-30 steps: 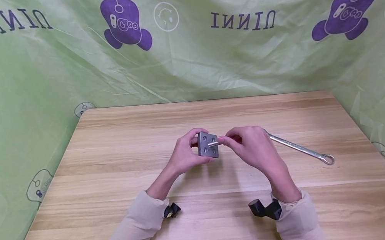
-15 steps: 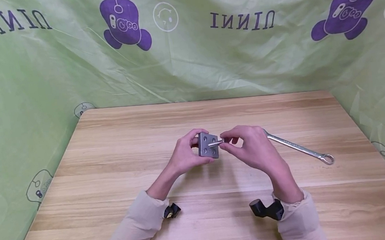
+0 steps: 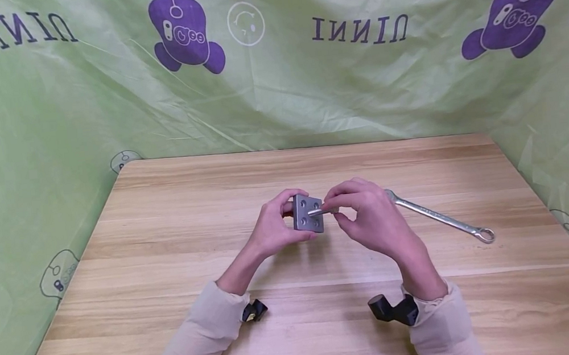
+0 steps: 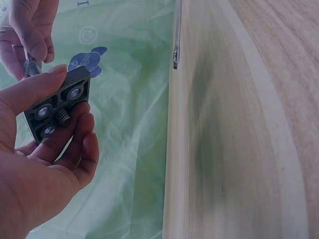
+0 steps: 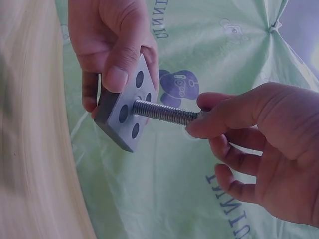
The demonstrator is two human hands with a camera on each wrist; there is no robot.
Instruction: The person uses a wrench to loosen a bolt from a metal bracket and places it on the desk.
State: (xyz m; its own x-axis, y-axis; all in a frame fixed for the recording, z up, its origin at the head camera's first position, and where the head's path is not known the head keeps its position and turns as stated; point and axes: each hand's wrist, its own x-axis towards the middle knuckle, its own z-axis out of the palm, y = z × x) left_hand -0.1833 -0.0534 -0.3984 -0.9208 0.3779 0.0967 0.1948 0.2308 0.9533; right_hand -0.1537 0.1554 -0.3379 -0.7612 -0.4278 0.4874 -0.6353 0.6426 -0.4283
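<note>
My left hand [image 3: 274,227] grips a square grey metal plate [image 5: 115,112] by its edges and holds it upright above the table. Round holes show near the plate's corners. A threaded bolt [image 5: 167,112] stands out of the plate's middle towards the right. Its tip pokes from the recessed back of the plate in the left wrist view, beside the left fingers [image 4: 82,130]. My right hand [image 3: 370,215] pinches the outer end of the bolt between thumb and forefinger, which cover most of that end. The other right fingers [image 5: 239,162] are loosely curled below.
Right of the right hand a combination wrench [image 3: 440,219] lies slantwise on the wooden table [image 3: 186,335], its ring end nearer the right side. Green printed cloth [image 3: 277,98] hangs behind and along both sides. Each wrist carries a black camera mount [image 3: 393,310].
The right fingers have shifted their hold at the bolt's outer end, loosening from it and closing on it again, with the hand slightly higher. The left hand and plate stay put.
</note>
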